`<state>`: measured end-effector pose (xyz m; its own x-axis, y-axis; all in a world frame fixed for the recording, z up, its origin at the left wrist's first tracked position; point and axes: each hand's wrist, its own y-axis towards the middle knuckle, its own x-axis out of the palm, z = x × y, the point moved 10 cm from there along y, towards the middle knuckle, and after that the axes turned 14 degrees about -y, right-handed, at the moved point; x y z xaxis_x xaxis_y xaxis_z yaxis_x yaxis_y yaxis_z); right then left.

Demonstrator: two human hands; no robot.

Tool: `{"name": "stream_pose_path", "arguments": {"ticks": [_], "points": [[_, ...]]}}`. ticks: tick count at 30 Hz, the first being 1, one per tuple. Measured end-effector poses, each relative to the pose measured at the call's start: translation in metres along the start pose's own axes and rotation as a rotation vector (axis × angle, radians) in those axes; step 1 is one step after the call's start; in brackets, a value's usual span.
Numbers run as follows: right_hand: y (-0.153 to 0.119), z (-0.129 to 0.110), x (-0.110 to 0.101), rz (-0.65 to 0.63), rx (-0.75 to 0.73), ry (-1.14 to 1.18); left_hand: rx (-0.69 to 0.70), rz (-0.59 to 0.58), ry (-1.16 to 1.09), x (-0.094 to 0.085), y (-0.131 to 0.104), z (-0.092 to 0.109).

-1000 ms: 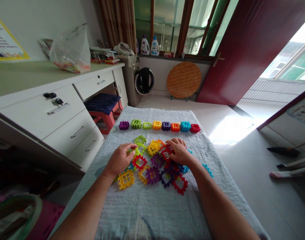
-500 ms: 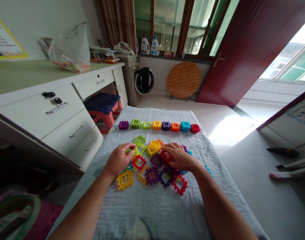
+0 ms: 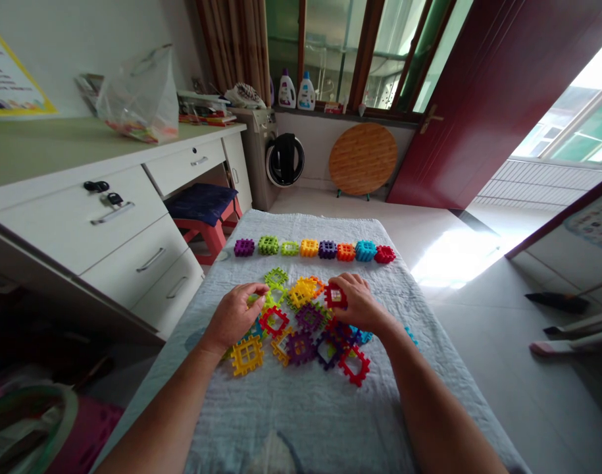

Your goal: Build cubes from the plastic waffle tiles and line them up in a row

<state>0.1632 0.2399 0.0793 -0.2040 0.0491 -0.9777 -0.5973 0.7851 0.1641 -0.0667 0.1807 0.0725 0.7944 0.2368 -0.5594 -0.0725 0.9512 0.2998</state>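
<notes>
In the head view my right hand [image 3: 358, 304] grips a red interlocking square block [image 3: 335, 296], holding it by one side above the right part of a loose pile. My left hand [image 3: 236, 315] rests at the pile's left edge, thumb and fingers apart and curved, close to a light green square block [image 3: 275, 295]; I cannot tell if it touches that piece. Between the hands lie a yellow block [image 3: 302, 291], a red open frame [image 3: 274, 321] and a purple block [image 3: 301, 347]. Nearer me are another yellow block [image 3: 247, 355] and a red frame [image 3: 354, 366].
Across the far part of the cloth-covered table [image 3: 261, 421] runs a row of coloured blocks, from purple [image 3: 244, 247] to red [image 3: 385, 254]. A white desk [image 3: 118, 217] and a stool [image 3: 202, 204] stand to the left. A dark red door [image 3: 458, 112] is at the right.
My right hand has lifted slightly, and the red block in it is raised and turned more toward me. Blue pieces beneath show more. My left hand stays in place.
</notes>
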Motion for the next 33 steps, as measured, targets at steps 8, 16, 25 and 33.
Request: {"name": "stream_pose_path", "arguments": {"ticks": [8, 16, 25, 33], "points": [[0.011, 0.046, 0.013, 0.118, 0.253, -0.121, -0.012, -0.016, -0.006, 0.002, 0.001, 0.002], [0.012, 0.046, 0.018, 0.079, 0.251, -0.106, -0.007, -0.007, -0.002, 0.0, 0.0, 0.005], [0.014, 0.046, 0.02, 0.046, 0.259, -0.121, 0.018, -0.005, 0.0, -0.001, 0.001, 0.007], [0.037, 0.039, 0.021, -0.176, 0.179, -0.235, 0.021, 0.0, 0.005, -0.001, 0.001, 0.004]]}}
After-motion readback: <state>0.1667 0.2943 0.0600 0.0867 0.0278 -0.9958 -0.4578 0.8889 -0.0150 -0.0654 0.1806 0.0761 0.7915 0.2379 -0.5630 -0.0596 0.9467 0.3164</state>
